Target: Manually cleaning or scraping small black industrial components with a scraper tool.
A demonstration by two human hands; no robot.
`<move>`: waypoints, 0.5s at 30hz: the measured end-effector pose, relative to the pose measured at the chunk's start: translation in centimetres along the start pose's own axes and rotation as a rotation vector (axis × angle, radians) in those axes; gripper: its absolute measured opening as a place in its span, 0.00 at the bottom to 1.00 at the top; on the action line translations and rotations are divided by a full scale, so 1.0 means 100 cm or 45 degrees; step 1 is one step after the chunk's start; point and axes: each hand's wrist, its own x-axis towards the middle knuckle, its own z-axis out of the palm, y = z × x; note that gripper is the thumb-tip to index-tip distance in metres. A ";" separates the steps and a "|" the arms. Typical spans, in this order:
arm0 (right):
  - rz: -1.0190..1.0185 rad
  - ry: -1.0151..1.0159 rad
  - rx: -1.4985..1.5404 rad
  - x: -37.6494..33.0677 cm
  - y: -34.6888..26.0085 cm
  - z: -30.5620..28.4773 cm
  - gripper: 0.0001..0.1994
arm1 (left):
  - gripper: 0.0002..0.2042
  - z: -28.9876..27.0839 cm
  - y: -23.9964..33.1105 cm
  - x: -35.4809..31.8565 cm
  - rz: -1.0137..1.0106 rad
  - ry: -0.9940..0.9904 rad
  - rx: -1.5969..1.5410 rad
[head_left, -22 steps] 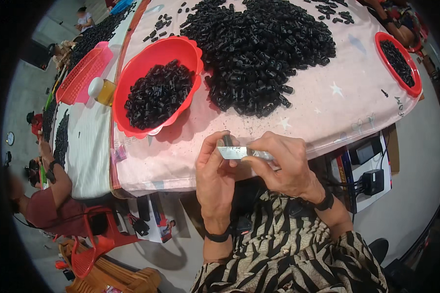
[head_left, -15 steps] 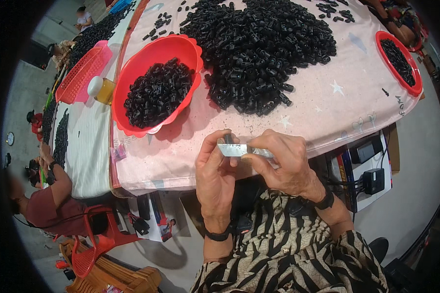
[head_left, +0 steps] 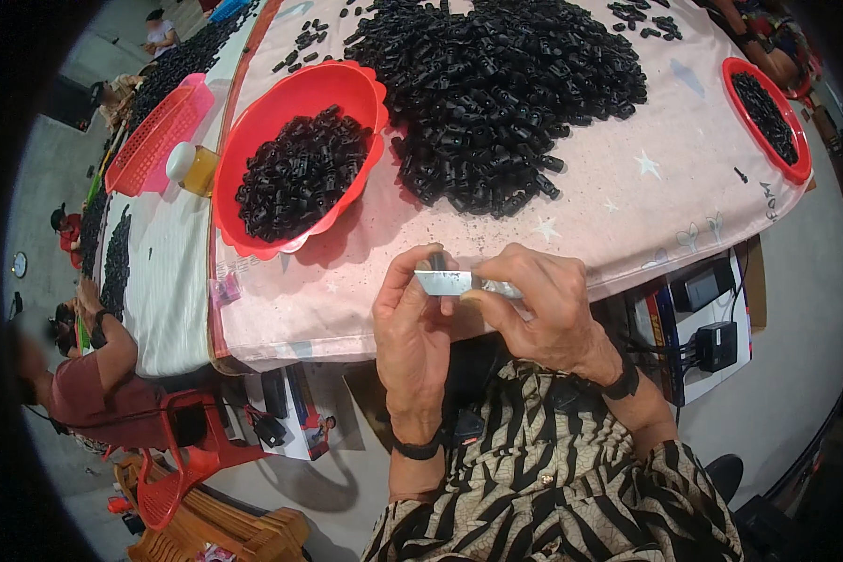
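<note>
Just off the table's near edge, my right hand (head_left: 545,304) grips a small flat blade (head_left: 448,283) with a slanted end, its handle wrapped in something pale. My left hand (head_left: 412,314) is closed around a small black plastic piece (head_left: 436,259), whose top end shows between thumb and fingers. The blade lies across this piece and hides much of it. A large heap of similar black pieces (head_left: 496,103) lies on the cloth beyond my hands. To the left of the heap, a red scalloped bowl (head_left: 370,155) holds more of them.
A jar of yellow liquid (head_left: 197,171) and a pink basket (head_left: 150,150) stand left of the bowl. At far right is a red tray (head_left: 801,169) of black pieces. A person (head_left: 103,384) sits at left near a red chair (head_left: 211,459). Boxes with cables (head_left: 712,347) are below the table edge.
Both hands stay almost in place, with the blade shifted very slightly left and up against the black piece. The view has tilted slightly.
</note>
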 end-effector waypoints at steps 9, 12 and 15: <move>0.005 -0.019 0.028 -0.001 0.000 0.000 0.11 | 0.14 0.000 0.002 0.000 -0.024 -0.017 -0.003; 0.021 -0.031 0.024 -0.001 -0.001 -0.001 0.11 | 0.10 0.001 0.002 0.000 0.003 -0.043 0.013; 0.034 -0.043 0.024 0.000 -0.002 0.000 0.10 | 0.10 0.001 0.002 0.000 -0.002 -0.005 0.017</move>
